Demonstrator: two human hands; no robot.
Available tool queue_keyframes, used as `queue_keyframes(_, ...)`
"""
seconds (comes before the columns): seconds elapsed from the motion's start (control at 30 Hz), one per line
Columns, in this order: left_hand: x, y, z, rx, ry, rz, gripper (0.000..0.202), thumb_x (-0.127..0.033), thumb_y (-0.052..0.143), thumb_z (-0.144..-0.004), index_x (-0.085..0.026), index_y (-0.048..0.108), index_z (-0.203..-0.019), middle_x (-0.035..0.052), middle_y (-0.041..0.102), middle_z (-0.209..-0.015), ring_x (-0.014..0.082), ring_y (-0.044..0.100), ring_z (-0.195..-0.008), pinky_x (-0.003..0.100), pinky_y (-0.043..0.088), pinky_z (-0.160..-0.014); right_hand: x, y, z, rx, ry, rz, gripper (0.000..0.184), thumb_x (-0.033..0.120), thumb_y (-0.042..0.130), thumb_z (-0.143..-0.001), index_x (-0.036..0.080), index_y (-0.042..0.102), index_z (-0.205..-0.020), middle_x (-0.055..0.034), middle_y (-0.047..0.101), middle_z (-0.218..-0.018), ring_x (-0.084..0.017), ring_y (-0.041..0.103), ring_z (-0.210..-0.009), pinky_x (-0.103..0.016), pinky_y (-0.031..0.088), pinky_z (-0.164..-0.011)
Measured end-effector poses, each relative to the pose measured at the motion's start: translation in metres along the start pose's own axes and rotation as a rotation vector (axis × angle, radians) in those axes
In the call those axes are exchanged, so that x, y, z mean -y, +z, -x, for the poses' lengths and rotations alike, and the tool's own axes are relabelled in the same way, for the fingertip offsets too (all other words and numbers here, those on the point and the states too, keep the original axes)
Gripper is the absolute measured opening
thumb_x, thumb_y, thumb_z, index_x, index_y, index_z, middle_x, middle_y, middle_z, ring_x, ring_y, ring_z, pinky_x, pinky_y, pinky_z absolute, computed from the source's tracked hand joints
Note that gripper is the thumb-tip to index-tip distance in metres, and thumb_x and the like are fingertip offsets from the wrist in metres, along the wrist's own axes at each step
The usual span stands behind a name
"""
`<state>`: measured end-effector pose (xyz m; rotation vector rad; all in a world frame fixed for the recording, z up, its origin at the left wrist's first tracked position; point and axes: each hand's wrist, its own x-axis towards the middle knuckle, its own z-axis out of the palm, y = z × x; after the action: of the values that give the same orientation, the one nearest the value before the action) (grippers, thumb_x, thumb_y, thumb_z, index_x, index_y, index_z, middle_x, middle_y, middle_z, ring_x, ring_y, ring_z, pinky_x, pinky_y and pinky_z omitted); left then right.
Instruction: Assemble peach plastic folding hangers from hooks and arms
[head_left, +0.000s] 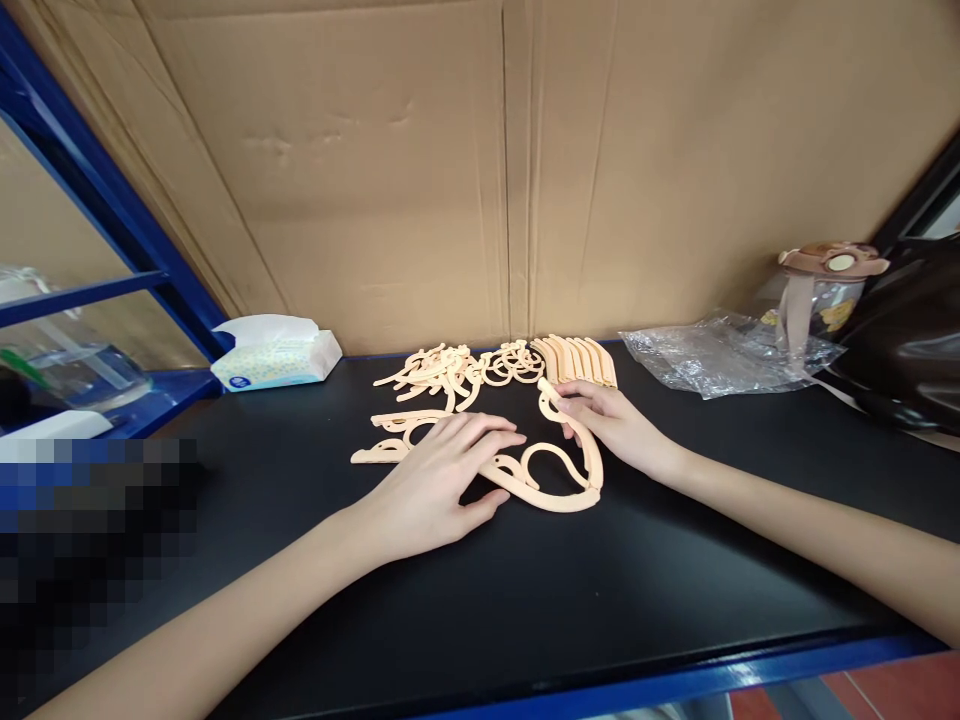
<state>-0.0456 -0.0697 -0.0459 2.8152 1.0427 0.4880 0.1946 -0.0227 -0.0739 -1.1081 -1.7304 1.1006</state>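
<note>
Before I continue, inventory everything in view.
Jointed piece: one, peach, centre
Flat pieces: several, peach, centre-left
Loose parts: many, peach, back
Curved bars: several, peach, back
Tissue box: one, pastel, left
Plastic wrap: one, clear, right
Bottle: one, clear, brown, right
Dark object: one, black, right
Shelf items: several, mixed colours, left
Frame: one, blue, left
Cardboard: uncounted, brown, back
Tabletop: one, black, below
Floor: one, red, lower right
Left grip: one, over jointed piece
Right grip: one, pinching its end

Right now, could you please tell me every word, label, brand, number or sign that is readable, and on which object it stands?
No text can be read.
Tissue pack: a blue oval mark, too small to read.
Bottle: a yellow printed figure, no legible words.
Peach pieces: no lettering that I can make out.
</note>
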Motion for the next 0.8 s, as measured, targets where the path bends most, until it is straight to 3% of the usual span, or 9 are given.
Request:
queue_keyframes(0.17,0.005,0.003,0.0,-0.019,0.001,-0.01,0.038,-0.03,0.058,-0.087,-0.027,0.049,-0.124,0.0045,0.049,-0.13,0.0222,0.045,-0.116,0.039,0.039,-0.099,0.0,0.002,0.005,0.087,-0.112,0.147,0.034,0.044,0.049,-0.089,0.02,0.054,-0.112,0.0026,0.053,-0.07,-0.012,0.053,-0.065,-0.025,0.042,-0.061)
queue_keyframes(0.43,0.003,0.002,0.0,0.018,0.046,0.017,0.016,-0.024,0.057,-0.087,-0.026,0.06,-0.103,0.0017,0.054,-0.122,0.0203,0.045,-0.116,0.036,0.038,-0.098,0.005,0.005,0.012,0.158,-0.225,0.471,0.029,0.04,0.051,-0.09,0.023,0.053,-0.113,0.0027,0.056,-0.076,-0.01,0.047,-0.061,-0.023,0.039,-0.058)
queue_keyframes(0.8,0.004,0.002,-0.003,0.054,0.066,0.062,0.014,-0.027,0.057,-0.087,-0.025,0.061,-0.101,0.0035,0.055,-0.118,0.0207,0.046,-0.114,0.036,0.04,-0.095,0.005,0.003,0.014,0.244,-0.352,0.569,0.023,0.027,0.047,-0.092,0.022,0.057,-0.112,-0.0012,0.055,-0.088,-0.012,0.051,-0.073,-0.024,0.041,-0.065)
